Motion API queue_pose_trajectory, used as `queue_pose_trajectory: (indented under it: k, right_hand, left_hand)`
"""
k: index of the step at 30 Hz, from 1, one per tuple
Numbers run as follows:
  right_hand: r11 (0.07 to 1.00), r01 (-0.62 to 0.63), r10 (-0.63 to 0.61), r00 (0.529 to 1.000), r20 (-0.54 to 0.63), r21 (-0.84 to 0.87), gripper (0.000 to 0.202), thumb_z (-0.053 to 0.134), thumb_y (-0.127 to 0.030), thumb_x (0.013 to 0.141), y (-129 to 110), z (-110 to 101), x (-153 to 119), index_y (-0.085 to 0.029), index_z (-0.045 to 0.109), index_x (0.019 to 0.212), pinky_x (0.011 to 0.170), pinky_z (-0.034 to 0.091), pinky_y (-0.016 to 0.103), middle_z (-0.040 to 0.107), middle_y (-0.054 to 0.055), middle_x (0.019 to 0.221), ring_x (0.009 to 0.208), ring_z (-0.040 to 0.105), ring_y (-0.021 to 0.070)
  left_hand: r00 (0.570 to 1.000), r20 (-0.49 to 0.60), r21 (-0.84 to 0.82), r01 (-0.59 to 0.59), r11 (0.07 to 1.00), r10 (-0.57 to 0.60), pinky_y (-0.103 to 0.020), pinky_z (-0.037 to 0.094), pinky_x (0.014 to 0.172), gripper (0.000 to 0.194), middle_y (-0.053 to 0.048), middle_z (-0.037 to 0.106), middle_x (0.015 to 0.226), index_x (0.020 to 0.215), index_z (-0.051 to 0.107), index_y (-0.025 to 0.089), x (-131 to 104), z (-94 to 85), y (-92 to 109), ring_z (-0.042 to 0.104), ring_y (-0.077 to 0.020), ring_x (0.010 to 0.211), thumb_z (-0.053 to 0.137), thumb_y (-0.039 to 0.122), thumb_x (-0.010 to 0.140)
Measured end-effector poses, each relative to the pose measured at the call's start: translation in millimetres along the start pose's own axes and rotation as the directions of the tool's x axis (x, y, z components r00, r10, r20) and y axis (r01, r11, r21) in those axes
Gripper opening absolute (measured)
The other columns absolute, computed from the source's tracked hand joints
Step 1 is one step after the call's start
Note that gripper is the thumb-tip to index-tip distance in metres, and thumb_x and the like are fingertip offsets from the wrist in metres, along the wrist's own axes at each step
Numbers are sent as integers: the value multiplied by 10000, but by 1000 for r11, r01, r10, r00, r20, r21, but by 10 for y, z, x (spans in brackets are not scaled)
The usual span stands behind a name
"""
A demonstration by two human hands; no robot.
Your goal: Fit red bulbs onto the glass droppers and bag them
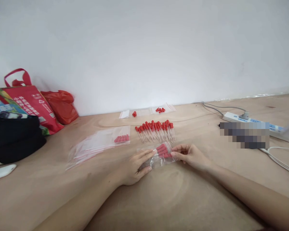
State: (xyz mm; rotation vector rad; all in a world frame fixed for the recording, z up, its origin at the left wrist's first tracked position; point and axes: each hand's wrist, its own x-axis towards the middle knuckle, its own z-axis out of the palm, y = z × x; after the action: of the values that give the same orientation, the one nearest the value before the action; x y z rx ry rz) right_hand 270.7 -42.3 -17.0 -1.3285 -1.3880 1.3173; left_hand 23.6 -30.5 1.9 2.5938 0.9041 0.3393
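- Left hand (139,163) laid over the left part of a small clear bag (159,159), fingers and thumb spread apart.
- Right hand (191,157) narrow, pinching the right end of the same bag between thumb and fingers.
- Inside that bag, side by side: several red bulb-like pieces (162,149), with pale stems pointing toward the left hand.
- Bag low over the counter (173,195), between both hands; full contact with the surface impossible to tell.
- Just beyond, a row of red-tipped stems (156,128), red ends toward the wall (144,54).
- To the left, overlapping clear bags (91,146), red pieces (122,138) showing at the right end.
- Near the wall, small red pieces (160,110) on clear plastic, a red cluster (134,114) and a white slip (124,114).
- Far left: printed red bag (35,104), red plastic bag (62,107), black cloth item (16,138), white object (2,172).
- Right: white power strip (254,123) with cables; dark item (245,135) beside, pixelated.
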Motion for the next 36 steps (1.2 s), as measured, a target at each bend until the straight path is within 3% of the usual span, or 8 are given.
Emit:
queue_pose_trajectory:
  k: [4, 9, 16, 21, 23, 26, 32, 36]
  right_hand:
    - [998, 40, -39, 999, 18, -49, 285, 693, -392, 550, 13, 51, 8, -140, 603, 650, 483, 356, 203, 576, -8, 586, 519, 471, 74]
    - [997, -66, 65, 998, -23, -35, 318, 670, -432, 555, -18, 56, 5, -144, 542, 593, 338, 242, 184, 463, -58, 461, 349, 346, 30]
    - [987, -136, 127, 986, 105, 81, 336, 665, -426, 569, -86, -11, -14, -169, 491, 699, 284, 130, 172, 509, -69, 478, 267, 293, 9]
    - [980, -191, 196, 973, 123, -49, 315, 662, -427, 584, -122, -56, 141, -167, 491, 635, 277, 104, 173, 451, -83, 401, 264, 235, 7]
    - [980, -173, 180, 982, 61, -97, 309, 704, -374, 542, -138, -33, 217, -163, 482, 590, 283, 151, 166, 409, -92, 384, 294, 266, 12]
    - [984, -136, 137, 990, 8, -116, 321, 747, -283, 479, -143, 39, 305, -165, 477, 607, 327, 263, 163, 480, -69, 467, 375, 386, 37]
    - [999, -48, 49, 992, 114, -13, 350, 688, -413, 544, -86, 206, 351, -171, 439, 584, 352, 245, 182, 427, -77, 423, 358, 340, 38]
    - [993, 114, -112, 980, 163, -3, 365, 685, -458, 538, -78, 280, 306, -158, 502, 639, 395, 247, 187, 424, -71, 451, 412, 340, 43]
  left_hand:
    - [1000, -9, -5, -15, 1000, 15, -390, 257, 1021, 501, -27, 342, 1344, 1314, 253, 268, 5, -4, 4, 315, -190, 1226, 422, 272, 842]
    - [999, -17, -8, -32, 999, 32, -386, 277, 1010, 526, -31, 330, 1349, 1325, 212, 269, 0, 11, -20, 306, -188, 1228, 419, 275, 841]
    - [998, -64, -2, -30, 1000, 30, -390, 289, 997, 557, -36, 366, 1325, 1326, 203, 273, -15, 28, -21, 345, -200, 1200, 441, 265, 822]
    - [998, -50, -13, -29, 999, 29, -399, 305, 982, 602, -41, 364, 1325, 1330, 196, 277, -25, 6, -23, 360, -221, 1185, 476, 288, 797]
    - [999, -32, -19, -36, 999, 35, -398, 291, 991, 621, -37, 335, 1343, 1332, 184, 281, -37, 2, -28, 341, -222, 1198, 487, 291, 790]
    - [999, -23, -56, -32, 998, 31, -397, 291, 989, 631, -40, 345, 1335, 1322, 209, 280, -50, 3, -19, 348, -227, 1190, 516, 323, 773]
    - [974, -146, -265, 128, 956, -171, -368, 353, 925, 616, -90, 429, 1240, 1287, 273, 224, 72, -30, -40, 413, -215, 1123, 552, 354, 753]
    - [959, -15, -436, 248, 865, -282, -356, 402, 847, 701, -102, 539, 1062, 1245, 323, 169, 307, -127, -140, 518, -204, 983, 659, 328, 651]
